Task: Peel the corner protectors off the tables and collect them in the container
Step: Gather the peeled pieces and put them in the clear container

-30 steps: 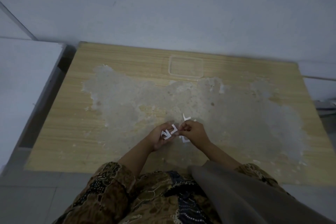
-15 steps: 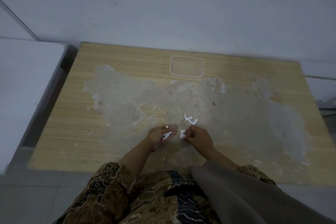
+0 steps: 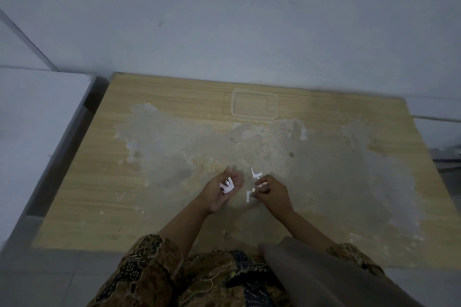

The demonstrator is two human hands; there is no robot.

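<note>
1. The left hand (image 3: 220,193) lies palm up just above the bench (image 3: 104,194), fingers loosely cupped round a small white pile of corner protectors (image 3: 227,185).
2. The right hand (image 3: 270,190) has its grip pressed together, pinching a white L-shaped protector (image 3: 250,195) at its fingertips.
3. That pinched piece hangs on the left-hand side of the right grip, between the two hands; its long leg points down toward the person.
4. Another white piece (image 3: 256,174) lies on the bench just beyond the right grip, nearer that hand.
5. The clear container (image 3: 254,104) sits well beyond both grips, its long axis running left to right.
</note>
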